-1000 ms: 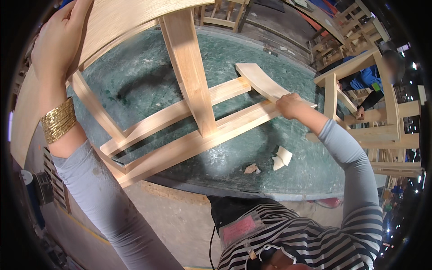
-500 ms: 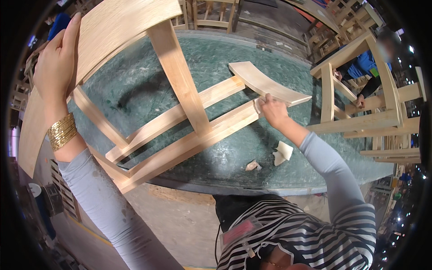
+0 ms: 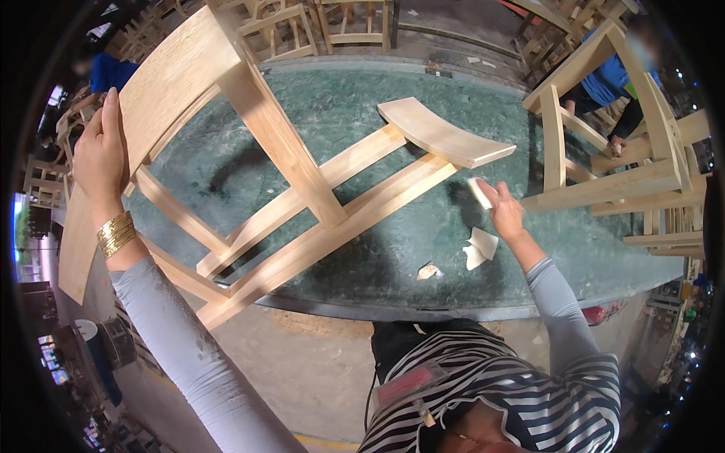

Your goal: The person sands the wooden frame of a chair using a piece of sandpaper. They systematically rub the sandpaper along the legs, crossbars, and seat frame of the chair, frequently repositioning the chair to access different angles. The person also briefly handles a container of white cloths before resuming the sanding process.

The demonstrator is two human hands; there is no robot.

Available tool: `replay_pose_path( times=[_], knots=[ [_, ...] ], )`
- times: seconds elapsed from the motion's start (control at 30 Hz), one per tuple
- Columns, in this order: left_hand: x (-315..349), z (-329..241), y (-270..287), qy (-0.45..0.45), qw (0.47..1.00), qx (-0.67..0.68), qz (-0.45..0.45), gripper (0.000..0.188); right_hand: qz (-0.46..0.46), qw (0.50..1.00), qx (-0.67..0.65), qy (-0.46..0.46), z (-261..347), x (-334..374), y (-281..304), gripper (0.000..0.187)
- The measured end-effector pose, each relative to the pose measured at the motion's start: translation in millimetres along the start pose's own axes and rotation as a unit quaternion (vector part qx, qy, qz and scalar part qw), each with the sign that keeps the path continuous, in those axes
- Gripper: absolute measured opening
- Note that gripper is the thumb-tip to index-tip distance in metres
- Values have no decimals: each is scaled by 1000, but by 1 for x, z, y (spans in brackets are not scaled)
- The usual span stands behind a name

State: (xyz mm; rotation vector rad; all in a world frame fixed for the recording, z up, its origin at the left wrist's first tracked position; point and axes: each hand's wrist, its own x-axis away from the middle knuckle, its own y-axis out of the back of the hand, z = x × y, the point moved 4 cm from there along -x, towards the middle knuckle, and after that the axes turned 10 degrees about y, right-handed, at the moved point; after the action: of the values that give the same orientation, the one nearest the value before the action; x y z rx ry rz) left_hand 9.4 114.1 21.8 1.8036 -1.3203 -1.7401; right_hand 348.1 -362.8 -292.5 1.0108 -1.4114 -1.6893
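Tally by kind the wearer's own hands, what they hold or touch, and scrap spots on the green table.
Hands: 2, left hand and right hand
Wooden frame: 1, touched by the left hand
White pad: 1, in the right hand
Scrap spots: 2, white scrap (one piece or more, unclear) and tan scrap
Total: 6

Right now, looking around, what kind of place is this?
Probably a furniture workshop: a bare wooden frame rests on a green worktable, more wooden frames stand beyond it, and a co-worker in blue is at another frame.
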Motion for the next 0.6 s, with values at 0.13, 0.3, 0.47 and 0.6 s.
replay_pose_path(
  times=[0.13, 0.3, 0.47, 0.6],
  knots=[
    [3, -5, 4, -5, 1000, 2, -2, 58, -83, 989, -94, 75, 42, -27, -9, 76],
    [4, -8, 8, -26, 1000, -14, -8, 56, -54, 992, -88, 70, 46, -41, -39, 75],
    [7, -9, 9, -27, 999, -14, -26, 53, -126, 989, -70, -44, -17, -27, -45, 70],
    [12, -15, 12, -37, 998, -10, -44, 51, -190, 932, -118, -286, -63, -13, -44, 63]
  ],
)
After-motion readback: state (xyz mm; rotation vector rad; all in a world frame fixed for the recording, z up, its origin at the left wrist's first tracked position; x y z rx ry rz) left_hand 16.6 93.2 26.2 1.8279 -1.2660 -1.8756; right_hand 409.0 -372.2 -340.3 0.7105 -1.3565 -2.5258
